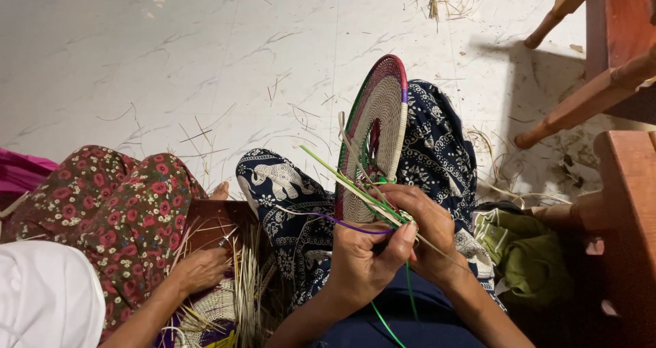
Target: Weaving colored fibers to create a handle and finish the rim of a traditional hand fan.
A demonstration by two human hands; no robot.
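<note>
1. Both hands meet over the lap: left hand [362, 256] pinches green strips [342, 184], right hand [427, 218] grips the round woven basket [379, 122] at its edge
2. Basket stands upright on blue patterned knees [287, 184]
3. Another person's hand [201, 269] touches straw [246, 286]

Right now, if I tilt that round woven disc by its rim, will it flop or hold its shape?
Probably holds: the woven disc stands on edge, unbent, against the knee. It looks light, being thin coiled fibre. The loose green strands at the left hand and right hand would likely flop.
</note>
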